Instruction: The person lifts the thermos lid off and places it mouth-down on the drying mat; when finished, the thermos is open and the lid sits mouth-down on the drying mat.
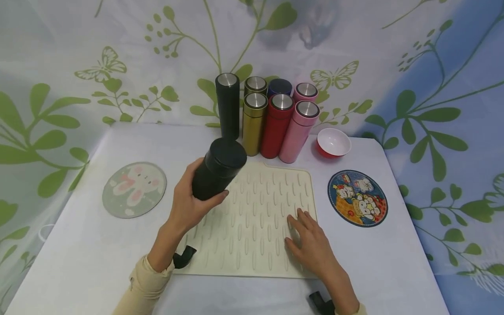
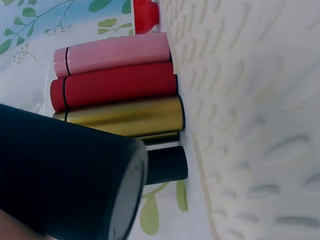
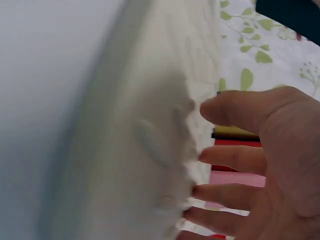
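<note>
My left hand (image 1: pixel 191 199) grips a black bottle (image 1: pixel 218 168) above the upper left of a cream ridged mat (image 1: pixel 252 232); the bottle leans with its lid up and to the right. In the left wrist view that bottle (image 2: pixel 65 175) fills the lower left, its base facing the mat (image 2: pixel 260 125). My right hand (image 1: pixel 312 245) has its fingers spread, the fingertips on or just over the mat's right part. The right wrist view shows this hand (image 3: pixel 265 165) with its fingertips at the mat's ridged surface (image 3: pixel 150 150); whether they press cannot be told.
Behind the mat stand a tall black bottle (image 1: pixel 228 107), a gold one (image 1: pixel 253 127), a red one (image 1: pixel 277 127), a pink one (image 1: pixel 298 131) and several behind them. A red-white bowl (image 1: pixel 333 142) is at right. Round mats lie left (image 1: pixel 134 190) and right (image 1: pixel 357 198).
</note>
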The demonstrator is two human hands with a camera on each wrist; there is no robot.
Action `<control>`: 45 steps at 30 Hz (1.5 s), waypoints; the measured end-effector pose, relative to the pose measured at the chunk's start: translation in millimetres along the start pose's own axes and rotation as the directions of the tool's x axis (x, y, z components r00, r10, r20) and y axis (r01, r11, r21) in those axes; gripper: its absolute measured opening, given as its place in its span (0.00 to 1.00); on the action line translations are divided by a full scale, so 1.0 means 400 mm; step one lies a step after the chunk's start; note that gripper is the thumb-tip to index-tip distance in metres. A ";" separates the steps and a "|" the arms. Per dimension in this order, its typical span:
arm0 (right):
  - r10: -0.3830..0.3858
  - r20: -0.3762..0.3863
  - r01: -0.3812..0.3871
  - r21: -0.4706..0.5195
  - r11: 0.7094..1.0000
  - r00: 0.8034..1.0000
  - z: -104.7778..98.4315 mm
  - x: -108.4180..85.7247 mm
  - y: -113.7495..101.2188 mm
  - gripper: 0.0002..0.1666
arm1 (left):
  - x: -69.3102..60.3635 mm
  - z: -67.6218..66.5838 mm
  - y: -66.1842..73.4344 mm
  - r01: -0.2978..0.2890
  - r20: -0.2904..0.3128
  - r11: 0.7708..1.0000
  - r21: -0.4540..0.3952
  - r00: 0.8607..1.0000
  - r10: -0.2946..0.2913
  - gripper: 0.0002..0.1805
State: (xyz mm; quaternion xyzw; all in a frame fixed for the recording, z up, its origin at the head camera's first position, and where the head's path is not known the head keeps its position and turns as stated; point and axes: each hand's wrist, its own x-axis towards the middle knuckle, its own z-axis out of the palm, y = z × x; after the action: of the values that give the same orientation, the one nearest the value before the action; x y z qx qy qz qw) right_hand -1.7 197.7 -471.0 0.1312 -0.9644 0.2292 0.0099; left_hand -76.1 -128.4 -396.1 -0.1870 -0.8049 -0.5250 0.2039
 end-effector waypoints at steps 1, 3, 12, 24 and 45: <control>0.007 0.018 -0.007 0.001 1.000 1.000 -0.008 0.004 -0.004 0.33 | -0.008 -0.001 0.002 -0.013 0.014 1.000 0.019 1.000 0.013 0.48; 0.026 0.056 -0.027 0.015 1.000 0.998 -0.026 0.013 -0.012 0.32 | -0.025 -0.004 0.005 -0.036 0.043 0.997 0.061 0.999 0.033 0.48; 0.021 0.040 -0.034 0.364 0.931 0.999 -0.129 0.050 -0.090 0.32 | -0.096 0.000 0.039 -0.168 0.155 0.935 0.313 0.980 0.124 0.49; -0.076 0.037 0.041 0.572 0.819 0.996 -0.152 0.113 -0.229 0.32 | -0.159 0.036 0.058 -0.273 0.234 0.847 0.457 0.955 0.182 0.51; -0.351 -0.215 0.410 0.401 0.820 0.912 -0.114 0.110 -0.234 0.21 | -0.185 0.021 0.063 -0.146 0.313 0.951 0.274 0.948 0.056 0.45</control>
State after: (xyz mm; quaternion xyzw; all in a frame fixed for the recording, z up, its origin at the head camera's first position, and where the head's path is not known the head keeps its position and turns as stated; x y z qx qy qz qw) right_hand -21.9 126.5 -385.5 0.3046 -0.8394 0.4411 0.0893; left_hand -1.6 -117.4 -418.4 -0.2739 -0.8848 -0.3536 0.1310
